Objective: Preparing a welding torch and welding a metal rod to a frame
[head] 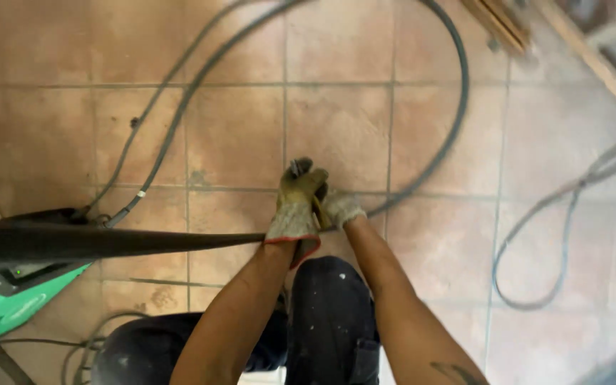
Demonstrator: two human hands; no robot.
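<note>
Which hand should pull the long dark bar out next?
Probably the left hand: its worn work glove sits right at the end of the long dark metal bar. The right hand is busy on the thick grey cable.

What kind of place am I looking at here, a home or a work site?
Probably a room under repair or a small workshop. A green machine stands on the worn tiled floor, a thick dark cable loops across it, and both gloved hands, left hand and right hand, grip it.

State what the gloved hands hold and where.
Both hands, left hand and right hand, grip the end of the dark cable; the exact part is hidden.
</note>
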